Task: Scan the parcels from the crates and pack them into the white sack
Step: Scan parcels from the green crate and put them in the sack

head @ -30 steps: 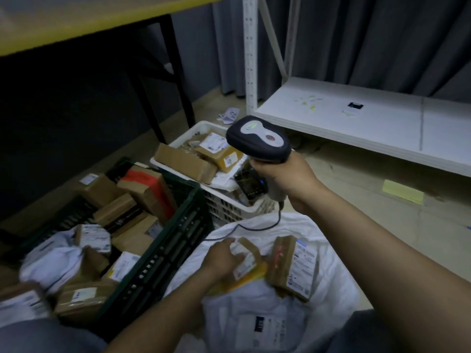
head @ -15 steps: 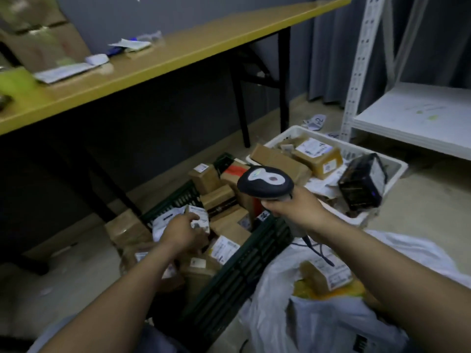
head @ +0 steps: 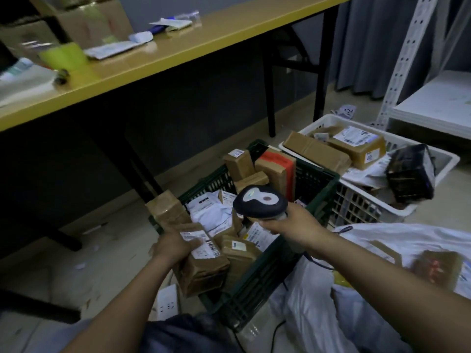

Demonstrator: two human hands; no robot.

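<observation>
My left hand (head: 171,246) grips a brown cardboard parcel (head: 204,266) with a white barcode label, at the near left corner of the dark green crate (head: 275,266). My right hand (head: 295,225) holds a dark handheld scanner (head: 260,203) over the crate, its head above the parcels. The green crate holds several brown boxes and white mailers. A white crate (head: 367,210) behind it holds more boxes and a black wrapped parcel (head: 410,174). The white sack (head: 318,301) lies open at the lower right with parcels inside.
A yellow table (head: 178,47) with papers and cardboard boxes stands above the crates; its black legs come down behind them. A white metal shelf (head: 433,108) stands at the right. A white power strip (head: 167,301) lies on the floor near my knee.
My left hand has left the white mailer in the crate's middle and closed on a brown labelled parcel at the near corner. The scanner stays over the crate.
</observation>
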